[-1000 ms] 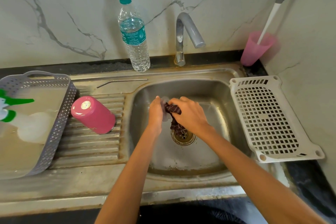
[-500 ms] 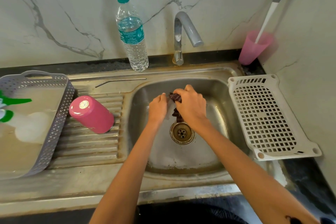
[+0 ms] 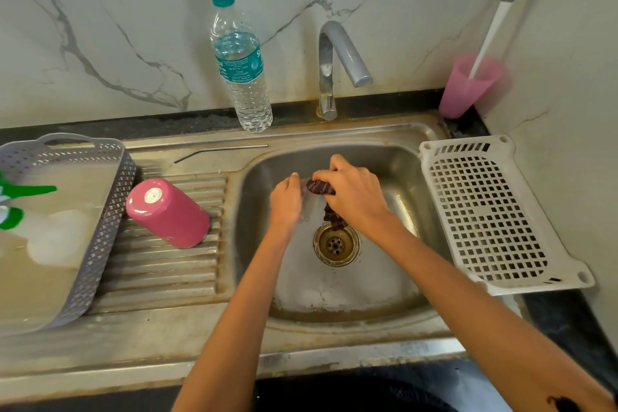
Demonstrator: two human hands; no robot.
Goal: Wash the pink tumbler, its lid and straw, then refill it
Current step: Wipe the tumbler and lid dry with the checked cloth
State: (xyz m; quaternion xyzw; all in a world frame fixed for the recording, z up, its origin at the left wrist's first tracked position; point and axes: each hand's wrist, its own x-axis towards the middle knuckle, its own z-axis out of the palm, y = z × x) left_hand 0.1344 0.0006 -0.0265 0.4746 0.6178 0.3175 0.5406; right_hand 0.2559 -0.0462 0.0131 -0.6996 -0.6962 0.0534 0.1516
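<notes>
Marble wall [image 3: 117, 27] behind, steel sink [image 3: 334, 328] below, seen from the head camera. Both hands are down in the basin, above the drain [image 3: 336, 244]. Right hand [image 3: 354, 197]: fingers curled tight round a dark cloth [image 3: 321, 187], one end bunched under the fingertips and the rest hanging toward the drain. Left hand [image 3: 284, 201]: just beside the right, fingers curled onto a clear lid [image 3: 309, 202], which is pale and mostly hidden between the two hands; the cloth touches it. Tumbler [image 3: 167, 212]: pink, mouth down on the ribbed drainboard [image 3: 160, 271], base up, left of the basin and well apart from the hands. Straw [image 3: 220, 150]: metal, bent at one end, lying flat on the ledge behind the drainboard. Bottle [image 3: 240, 77]: clear, teal cap, upright against the wall, left of the tap [image 3: 329, 70]; no water runs from the spout. Grey basket [image 3: 110, 211] at the far left, touching the drainboard edge; something green and white [image 3: 13, 204] inside, too blurred to name. White rack [image 3: 495, 211] lies flat on the right of the basin. Pink cup [image 3: 468, 87] in the back right corner, with a white and grey handle [image 3: 495, 17] leaning out of it.
</notes>
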